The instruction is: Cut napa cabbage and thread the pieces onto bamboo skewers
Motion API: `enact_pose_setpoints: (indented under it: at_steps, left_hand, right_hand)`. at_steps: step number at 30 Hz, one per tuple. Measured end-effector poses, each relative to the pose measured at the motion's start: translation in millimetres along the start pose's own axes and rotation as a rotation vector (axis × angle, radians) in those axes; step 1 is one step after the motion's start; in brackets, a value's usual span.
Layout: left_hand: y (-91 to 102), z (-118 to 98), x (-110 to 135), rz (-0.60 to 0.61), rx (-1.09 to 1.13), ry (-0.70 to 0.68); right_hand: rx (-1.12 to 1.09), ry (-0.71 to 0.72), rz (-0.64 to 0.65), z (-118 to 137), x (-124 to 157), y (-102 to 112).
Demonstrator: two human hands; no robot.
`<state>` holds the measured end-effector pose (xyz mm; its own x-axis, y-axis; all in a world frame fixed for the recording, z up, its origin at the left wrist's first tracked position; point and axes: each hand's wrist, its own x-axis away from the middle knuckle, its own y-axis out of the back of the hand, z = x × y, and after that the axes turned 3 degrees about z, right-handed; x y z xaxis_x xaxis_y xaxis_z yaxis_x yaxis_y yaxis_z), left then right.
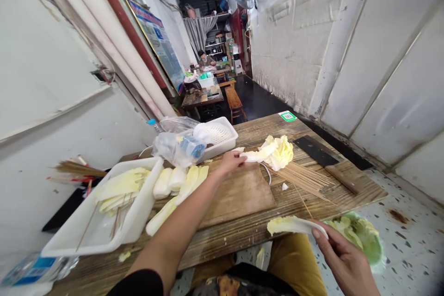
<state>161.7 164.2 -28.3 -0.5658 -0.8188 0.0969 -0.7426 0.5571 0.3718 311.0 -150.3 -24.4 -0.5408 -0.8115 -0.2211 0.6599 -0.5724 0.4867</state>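
My left hand [233, 162] reaches across the wooden cutting board [239, 194], pinching the white stem end of a napa cabbage leaf [255, 156]. That leaf's far end meets a pile of yellow cabbage leaves [282, 151]. Near the table's front edge, my right hand [342, 256] is closed on the thick white end of another cabbage leaf [294, 225]. A thin bamboo skewer [303, 201] runs up behind this leaf; whether it touches the hand is hidden. Several bamboo skewers [305, 178] lie in a bundle beside the pile.
A cleaver [319, 152] lies at the right. At left, a white tub [138, 222] holds skewered cabbage leaves, with more leaves [169, 182] beside it. Behind stand a white basket [225, 141] and plastic bag [176, 148]. A green basin [374, 245] is on the floor. A person [206, 60] sits far back.
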Motion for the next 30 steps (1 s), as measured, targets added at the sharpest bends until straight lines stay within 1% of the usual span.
enact_pose_setpoints:
  at_steps: [3, 5, 8, 10, 15, 18, 21, 23, 28, 30]
  left_hand:
    - [19.6, -1.3, 9.0, 0.033, 0.252, 0.11]
    - [25.5, -1.4, 18.9, 0.065, 0.391, 0.158]
    - [26.0, -0.8, 35.8, 0.115, 0.549, 0.201]
    - [23.9, 0.2, 46.1, 0.133, 0.629, 0.207]
    - [20.2, 7.1, 64.7, 0.108, 0.774, 0.19]
    - [20.9, 11.4, 74.9, 0.068, 0.841, 0.179]
    - [24.6, 10.5, 87.9, 0.093, 0.901, 0.153]
    - [28.9, 5.8, 98.2, 0.107, 0.903, 0.132]
    - [40.0, -11.6, 123.0, 0.134, 0.808, -0.005]
    - [42.0, -16.0, 129.9, 0.076, 0.712, -0.028]
  right_hand:
    - [-0.089, -0.02, 0.058, 4.3, 2.2, -6.9]
    - [-0.111, -0.03, 0.069, 5.6, 3.6, -9.8]
    - [-0.11, -0.04, 0.104, 5.0, 4.7, -10.9]
    - [-0.086, -0.047, 0.126, 4.1, 5.0, -10.6]
    - [-0.084, -0.061, 0.162, 5.0, 5.9, -13.3]
    - [-0.081, -0.054, 0.172, 8.2, 5.2, -16.8]
    - [-0.071, -0.035, 0.198, 11.8, 3.2, -19.7]
    - [-0.064, -0.024, 0.228, 13.5, 1.7, -21.2]
    - [-0.043, 0.013, 0.28, 16.7, -0.8, -24.8]
    - [-0.03, 0.029, 0.285, 19.9, -1.4, -26.1]
